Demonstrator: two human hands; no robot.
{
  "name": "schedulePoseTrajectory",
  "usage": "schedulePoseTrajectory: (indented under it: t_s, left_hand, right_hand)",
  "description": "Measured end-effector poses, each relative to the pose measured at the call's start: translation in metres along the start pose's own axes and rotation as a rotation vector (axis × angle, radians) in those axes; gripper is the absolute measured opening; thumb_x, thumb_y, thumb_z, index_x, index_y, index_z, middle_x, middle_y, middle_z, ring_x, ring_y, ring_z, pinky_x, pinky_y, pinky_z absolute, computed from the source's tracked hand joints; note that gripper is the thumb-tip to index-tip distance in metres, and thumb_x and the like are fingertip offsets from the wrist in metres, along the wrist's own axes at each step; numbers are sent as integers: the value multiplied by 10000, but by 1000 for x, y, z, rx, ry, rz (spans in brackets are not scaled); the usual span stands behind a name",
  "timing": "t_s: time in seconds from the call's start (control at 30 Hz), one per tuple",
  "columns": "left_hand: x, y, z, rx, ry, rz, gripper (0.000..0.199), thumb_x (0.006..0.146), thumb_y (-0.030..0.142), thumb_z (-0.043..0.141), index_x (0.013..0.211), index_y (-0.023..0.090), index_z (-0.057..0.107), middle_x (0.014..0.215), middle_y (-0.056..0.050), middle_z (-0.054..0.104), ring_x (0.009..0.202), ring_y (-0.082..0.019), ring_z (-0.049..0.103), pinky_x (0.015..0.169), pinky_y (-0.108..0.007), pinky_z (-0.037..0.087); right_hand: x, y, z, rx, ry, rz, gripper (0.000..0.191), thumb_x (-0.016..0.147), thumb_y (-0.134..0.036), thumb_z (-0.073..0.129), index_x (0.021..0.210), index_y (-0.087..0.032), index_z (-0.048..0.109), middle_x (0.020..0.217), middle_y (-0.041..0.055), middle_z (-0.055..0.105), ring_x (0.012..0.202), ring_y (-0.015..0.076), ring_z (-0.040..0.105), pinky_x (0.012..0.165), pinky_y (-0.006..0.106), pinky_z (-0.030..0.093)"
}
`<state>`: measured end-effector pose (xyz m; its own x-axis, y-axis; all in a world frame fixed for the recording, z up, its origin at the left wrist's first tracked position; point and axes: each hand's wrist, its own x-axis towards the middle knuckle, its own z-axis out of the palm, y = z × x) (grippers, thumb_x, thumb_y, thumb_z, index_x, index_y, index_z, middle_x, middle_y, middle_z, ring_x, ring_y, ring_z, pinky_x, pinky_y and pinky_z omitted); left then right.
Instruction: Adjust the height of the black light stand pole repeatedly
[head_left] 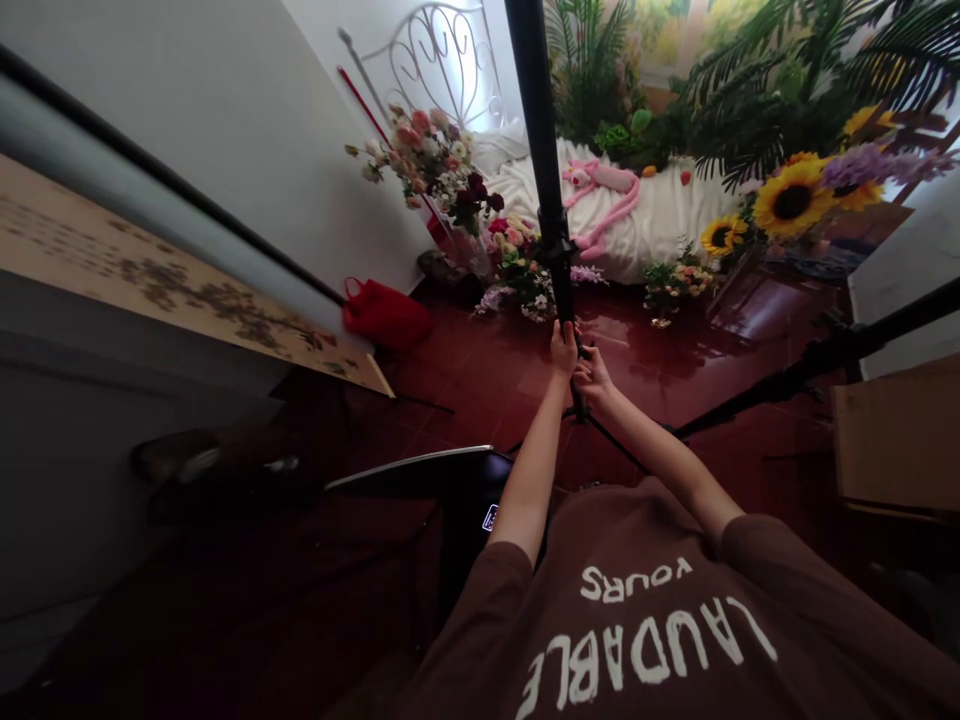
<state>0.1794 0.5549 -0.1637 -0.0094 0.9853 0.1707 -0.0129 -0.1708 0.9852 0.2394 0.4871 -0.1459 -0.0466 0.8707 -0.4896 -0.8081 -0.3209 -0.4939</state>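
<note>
A tall black stand pole rises from the floor in front of me, with a collar joint partway up. My left hand is wrapped round the pole's lower section, below the collar. Just to its right and slightly lower, my right hand is closed at the pole's side, its fingers at a small dark part that looks like a knob. The hands are almost touching each other. Thin dark legs spread from the pole's foot below them.
Beyond the pole lie flower bunches, a white-draped bed with a pink plush toy, and sunflowers. A red bag and a long scroll are left. Another black stand and a cardboard box are right.
</note>
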Motion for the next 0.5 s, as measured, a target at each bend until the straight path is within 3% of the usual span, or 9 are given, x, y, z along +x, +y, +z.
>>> schedulePoseTrajectory:
  t_s: [0.1, 0.2, 0.27, 0.37, 0.43, 0.5]
  left_hand:
    - [-2, 3, 0, 19, 1, -11, 660, 823, 869, 342, 843, 234, 521, 776, -31, 597, 698, -155, 584, 703, -290, 466]
    - [-2, 4, 0, 49, 5, -28, 616, 870, 814, 351, 852, 229, 546, 794, -38, 627, 722, -159, 615, 730, -289, 479]
    - [-2, 2, 1, 61, 28, -32, 599, 891, 789, 350, 860, 228, 557, 800, -42, 637, 738, -164, 633, 748, -293, 485]
    - [-1, -2, 2, 67, 53, -22, 588, 899, 778, 354, 861, 231, 564, 784, -41, 634, 750, -175, 640, 759, -303, 481]
    - [0, -5, 2, 47, 46, -14, 587, 888, 790, 365, 873, 237, 562, 784, -37, 631, 751, -175, 632, 750, -304, 473]
    - [0, -6, 1, 5, -18, -16, 600, 864, 814, 378, 911, 244, 557, 803, -36, 630, 764, -172, 625, 738, -300, 464]
  right_hand:
    - [5, 2, 2, -201, 92, -125, 481, 798, -292, 655, 609, -237, 216, 444, -122, 206, 425, 53, 159, 384, 165, 180]
    - [1, -7, -2, -622, 162, -429, 463, 705, -207, 678, 593, -223, 228, 513, -98, 243, 498, 64, 239, 462, 181, 223]
    - [-5, -20, -7, -1016, 137, -597, 403, 663, -159, 669, 557, -204, 282, 570, -72, 301, 562, 75, 286, 509, 196, 237]
    - [-15, -44, -9, -1488, -15, -699, 240, 652, -155, 671, 586, -192, 444, 678, -35, 420, 625, 96, 359, 553, 211, 297]
    - [-20, -62, 1, -1544, -102, -820, 171, 667, -205, 718, 744, -200, 565, 767, -15, 494, 671, 116, 432, 593, 217, 387]
    - [-24, -82, 23, -1451, -142, -1010, 402, 701, -302, 767, 1061, -211, 613, 936, 28, 573, 777, 150, 523, 650, 239, 488]
